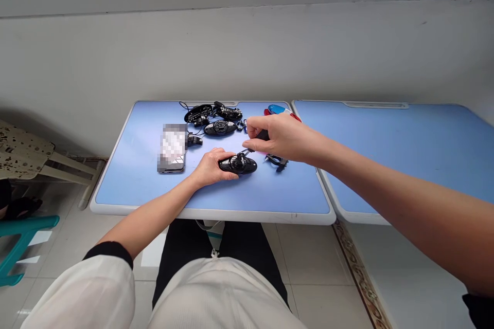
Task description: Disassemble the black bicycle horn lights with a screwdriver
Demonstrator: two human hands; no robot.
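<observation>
I'm reading this from the head camera, looking down at two bare hands, well apart over a blue folding worktop (131,164) with a white rim. The left hand (211,168) is closed over a glossy black oval piece (242,164), with its fingers wrapped across the near end and the piece lying flat on the worktop. The right hand (281,136) is raised just beyond it and pinches a small dark handle (263,134) between thumb and fingers. A thin metal shaft (245,152) runs from that grip down toward the top of the oval piece; at this resolution I can't tell whether its tip touches. Just right of the oval piece, below the right hand, lies a black clip-like part (276,162). Farther up the worktop sit a second black oval piece (219,127) and a tangled pile of black parts with thin wire (211,111). Tiny dark bits (241,125) lie just beside that second oval. A pixelated, phone-sized slab (172,148) rests left of center, touching a small black part (194,140). A red-and-blue object (276,109) sits at the far edge, partly behind the right hand, and a second blue table (386,154) stands just to the right.
</observation>
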